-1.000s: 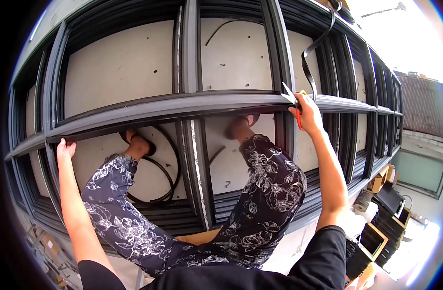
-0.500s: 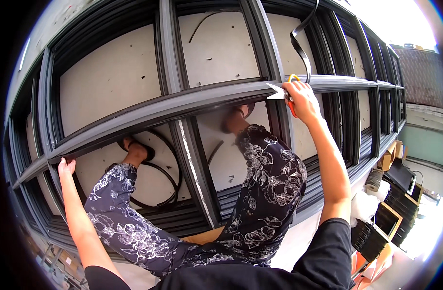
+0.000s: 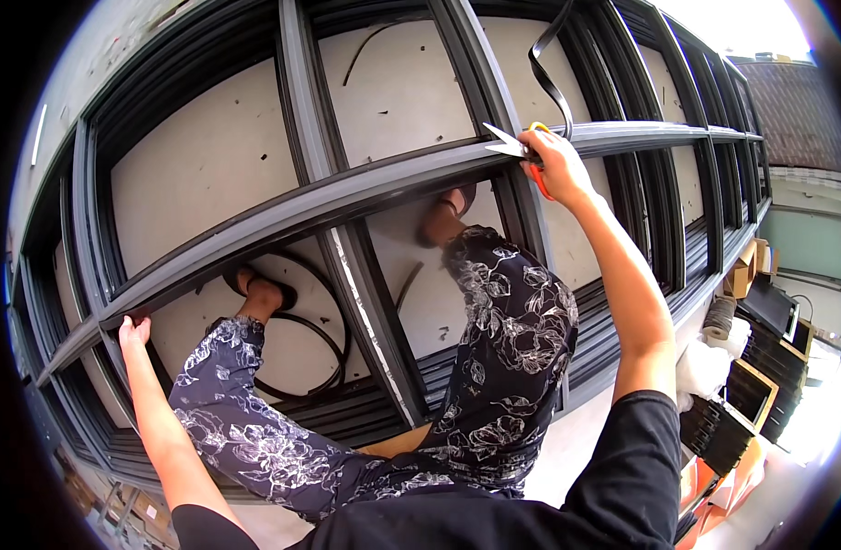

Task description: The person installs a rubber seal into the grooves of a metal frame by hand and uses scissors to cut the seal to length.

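Nearest, the person's legs in dark floral-print trousers stretch out under the dark metal window frame, feet in sandals resting on the pale floor seen through its openings. A loop of black rubber gasket lies by the left foot. To the right, stacked dark frame pieces and a roll of white wrap crowd the floor.

The left hand touches the frame's long crossbar at its far left end; how firmly it grips cannot be told. Farther along, the right hand is clenched around orange-handled scissors, blades pointing left over the crossbar. A black gasket strip curls upward just above that hand.
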Demonstrator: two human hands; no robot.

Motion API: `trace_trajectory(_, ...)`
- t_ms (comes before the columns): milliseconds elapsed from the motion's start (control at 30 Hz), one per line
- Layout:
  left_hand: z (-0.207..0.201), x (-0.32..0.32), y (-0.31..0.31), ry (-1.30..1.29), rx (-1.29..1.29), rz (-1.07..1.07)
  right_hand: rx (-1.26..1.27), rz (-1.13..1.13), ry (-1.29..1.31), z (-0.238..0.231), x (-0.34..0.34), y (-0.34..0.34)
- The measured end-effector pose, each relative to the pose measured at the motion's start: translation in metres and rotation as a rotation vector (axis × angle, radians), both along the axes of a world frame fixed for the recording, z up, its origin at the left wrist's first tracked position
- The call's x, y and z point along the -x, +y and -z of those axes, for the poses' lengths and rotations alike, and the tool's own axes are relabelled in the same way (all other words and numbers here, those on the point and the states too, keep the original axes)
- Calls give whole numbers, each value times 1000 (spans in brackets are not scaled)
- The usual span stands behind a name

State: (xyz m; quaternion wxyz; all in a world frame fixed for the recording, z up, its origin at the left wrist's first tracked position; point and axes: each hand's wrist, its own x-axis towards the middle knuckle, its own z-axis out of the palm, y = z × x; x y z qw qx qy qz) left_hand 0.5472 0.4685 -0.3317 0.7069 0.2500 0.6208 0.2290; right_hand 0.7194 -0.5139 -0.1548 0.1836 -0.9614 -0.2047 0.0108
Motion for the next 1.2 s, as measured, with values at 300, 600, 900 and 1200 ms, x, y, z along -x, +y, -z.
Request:
trace_trajectory(300,-10,4,21,14,-70,-2,-51,-38,-32,5,1,-2)
trace_trajectory(600,-10,2,-2,19,-109,-20,-7,-14,-52,-4,14,21)
trace_trajectory(900,-214,15,-345,87,-1335,868,-197,-62,445,-129,163,133)
trace_trajectory(1200,-321,82,-574,-537,-826,2200,-475,-294,795,-187,210,199)
